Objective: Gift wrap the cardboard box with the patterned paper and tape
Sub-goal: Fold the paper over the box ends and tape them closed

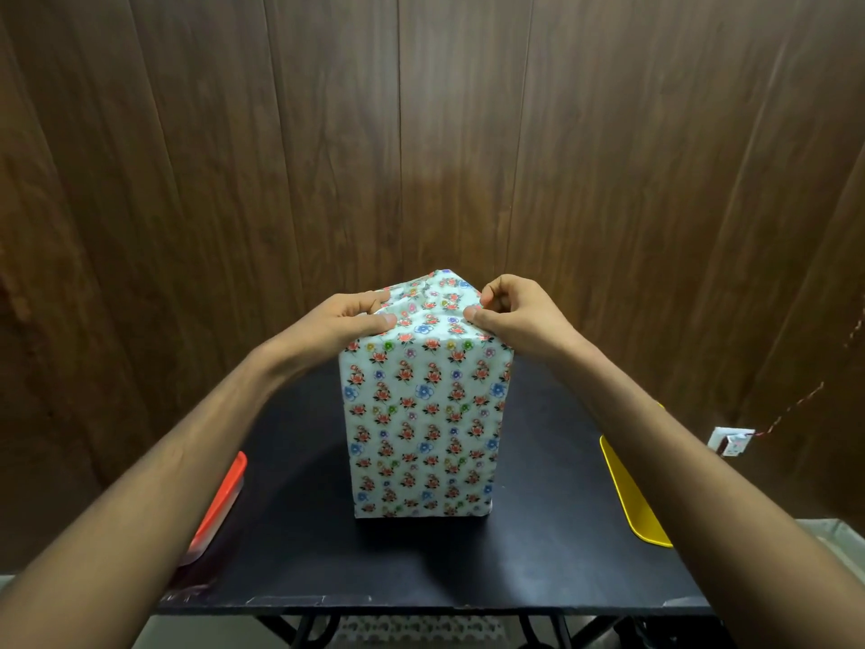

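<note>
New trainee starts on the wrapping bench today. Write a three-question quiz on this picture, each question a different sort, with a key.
1. True or false: the wrapped box lies flat on its widest face on the black table.
2. Which hand pinches the patterned paper at the top right edge? A. left hand B. right hand
3. Fill in: the tray at the table's right edge is ____; the one at the left is red.

Key: 1 false, it stands upright; 2 B; 3 yellow.
</note>
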